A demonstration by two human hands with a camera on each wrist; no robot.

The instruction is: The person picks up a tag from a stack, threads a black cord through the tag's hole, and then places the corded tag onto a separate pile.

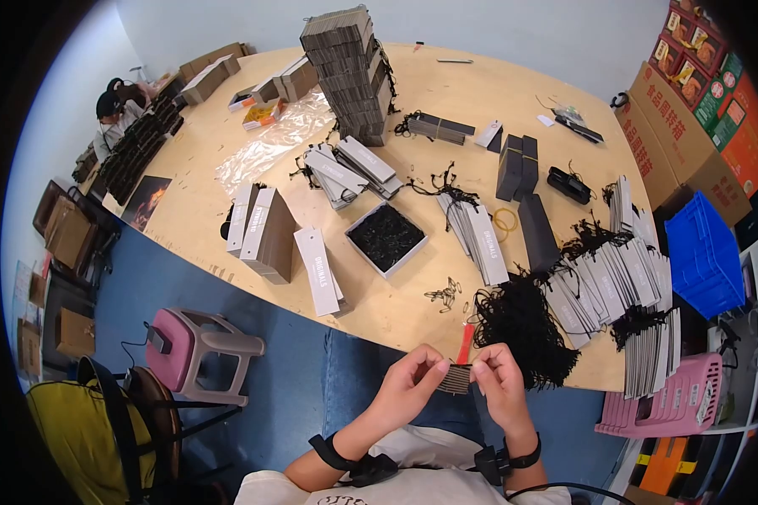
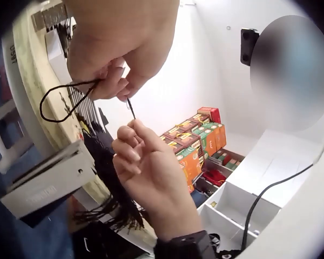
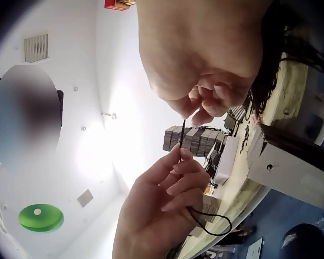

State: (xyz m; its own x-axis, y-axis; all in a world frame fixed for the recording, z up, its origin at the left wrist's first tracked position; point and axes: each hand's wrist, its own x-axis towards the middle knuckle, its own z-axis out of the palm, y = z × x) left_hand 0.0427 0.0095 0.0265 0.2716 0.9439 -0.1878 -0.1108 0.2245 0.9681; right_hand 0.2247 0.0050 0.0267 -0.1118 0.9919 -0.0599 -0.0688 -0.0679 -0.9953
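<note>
Before the bench's (image 1: 387,307) near edge, the left hand (image 1: 408,385) and right hand (image 1: 503,385) each pinch a black cord (image 3: 182,134).

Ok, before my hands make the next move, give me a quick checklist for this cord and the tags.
1. Left hand pinching the black cord: ok.
2. Right hand pinching it too: ok.
3. Cord straight between the hands: ok.
4. Cord through the hole in the pale tag: not ok, none visible there.
5. Tag stack supported: cannot tell, whatever holds it is hidden.
6. Loose cords in the black heap: cannot tell, some may be attached to tags.
</note>
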